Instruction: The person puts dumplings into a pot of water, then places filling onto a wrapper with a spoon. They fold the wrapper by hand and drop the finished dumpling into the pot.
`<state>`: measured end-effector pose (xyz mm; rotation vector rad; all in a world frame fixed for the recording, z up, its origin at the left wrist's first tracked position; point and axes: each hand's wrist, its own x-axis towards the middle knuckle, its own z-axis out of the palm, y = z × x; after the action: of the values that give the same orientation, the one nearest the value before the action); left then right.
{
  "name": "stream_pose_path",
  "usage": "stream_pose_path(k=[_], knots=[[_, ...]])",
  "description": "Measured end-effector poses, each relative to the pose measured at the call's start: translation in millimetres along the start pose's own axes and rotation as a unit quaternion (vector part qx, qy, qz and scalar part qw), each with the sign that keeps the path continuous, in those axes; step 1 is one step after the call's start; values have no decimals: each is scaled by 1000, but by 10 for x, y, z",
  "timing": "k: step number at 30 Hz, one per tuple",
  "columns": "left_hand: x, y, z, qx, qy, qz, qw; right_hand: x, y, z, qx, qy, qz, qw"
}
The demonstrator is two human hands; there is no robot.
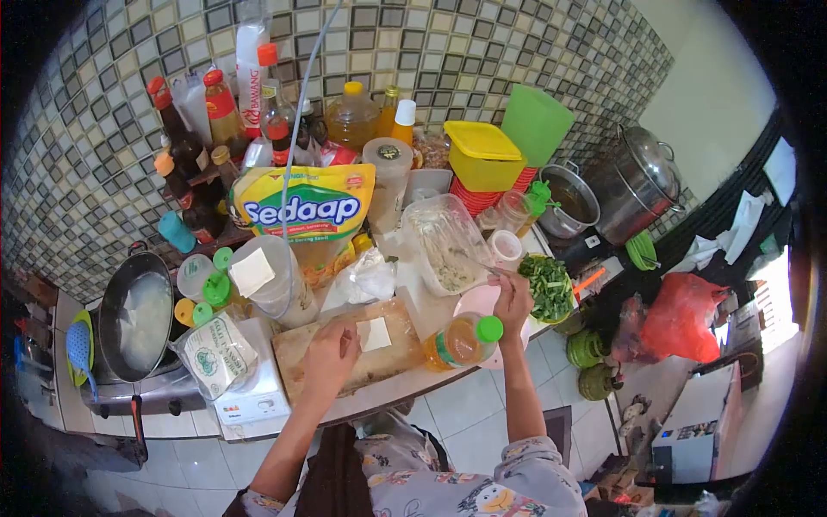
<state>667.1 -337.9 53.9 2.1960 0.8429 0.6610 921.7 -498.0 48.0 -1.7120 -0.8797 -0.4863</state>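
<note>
My right hand point(514, 303) is closed round the handle of a metal spoon point(479, 264), whose far end dips into a clear plastic tub point(441, 226) smeared with a pale mixture with green bits. A small square white wrapper sheet point(375, 333) lies flat on the wooden cutting board point(396, 366). Just left of that sheet, my left hand point(336, 349) hovers over or rests on the board with fingers curled; whether anything is between them is hidden. Below my right hand stands a green-capped bottle of yellow oil point(457, 341), partly over a pink plate point(479, 300).
A wok point(138, 314) with white contents sits on the stove at left. Beside the board are a wrapper packet point(215, 355) on a white scale point(251, 407) and a tall tub point(280, 289). Chopped greens point(545, 289) stand at right; bottles and a Sedaap pouch point(301, 211) crowd the back.
</note>
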Motion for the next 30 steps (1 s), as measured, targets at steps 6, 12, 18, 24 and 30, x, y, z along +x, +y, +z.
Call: stream_pose_path(k=[6,12,18,24,30], knots=[[132,282,-18,-76,-75,39,994,52,175,82,3,-11,14,1000],[275,294,186,-100,-90,152,979,31,252,121,-10,-34,9,999],[480,465,345,-101,-218,4,971,160,295,239,-9,-103,0,995],[779,319,1035,-190,-33,136,972,243,384,312,-24,-148,-24,988],[984,157,1310,-142,22,154,978,214,356,298,-58,-144,-26,988]])
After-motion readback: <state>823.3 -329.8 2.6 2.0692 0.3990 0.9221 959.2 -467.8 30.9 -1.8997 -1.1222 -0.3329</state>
